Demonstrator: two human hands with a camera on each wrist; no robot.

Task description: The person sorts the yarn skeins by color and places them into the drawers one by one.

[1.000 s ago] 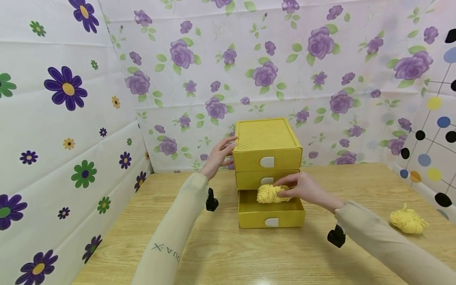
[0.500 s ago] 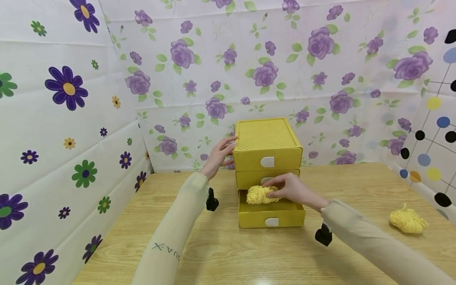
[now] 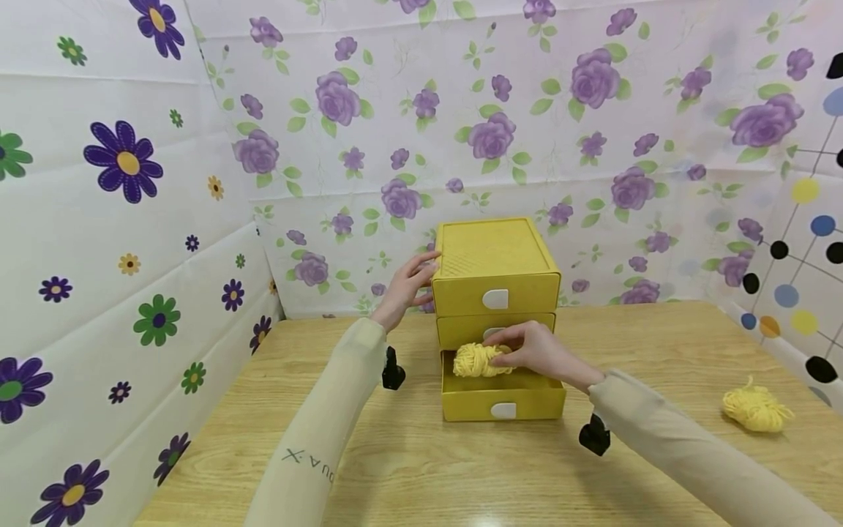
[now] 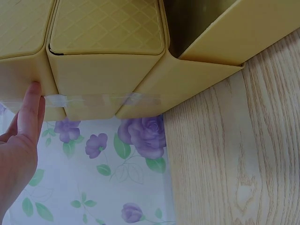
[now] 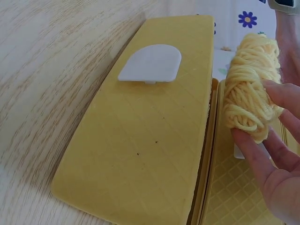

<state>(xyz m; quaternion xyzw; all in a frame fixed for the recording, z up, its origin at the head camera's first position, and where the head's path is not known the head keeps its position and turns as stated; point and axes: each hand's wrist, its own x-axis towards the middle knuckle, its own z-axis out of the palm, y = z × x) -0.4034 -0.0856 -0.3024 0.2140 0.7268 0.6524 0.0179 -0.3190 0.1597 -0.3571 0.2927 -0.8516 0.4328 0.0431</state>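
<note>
A yellow drawer box (image 3: pixel 497 249) with three stacked drawers stands on the table, its bottom drawer (image 3: pixel 503 405) pulled out. My right hand (image 3: pixel 543 355) pinches a skein of yellow yarn (image 3: pixel 476 361) between thumb and fingers, over the opening of that drawer. In the right wrist view the yarn (image 5: pixel 251 89) shows as a wound bundle, above the drawer front with its white handle (image 5: pixel 152 63). My left hand (image 3: pixel 403 289) rests against the left side of the box. One fingertip touches the side wall in the left wrist view, fingers (image 4: pixel 29 112) extended.
A second skein of yellow yarn (image 3: pixel 757 408) lies on the wooden table (image 3: pixel 421 476) at the right. Flower-patterned cloth (image 3: pixel 356 161) hangs behind and on the left, with dotted cloth (image 3: pixel 806 293) on the right. Clear tape (image 4: pixel 126 99) runs across the side of the box.
My right hand has moved left with the yarn, from the right part of the open drawer to its left and middle part. The left hand keeps its place on the box.
</note>
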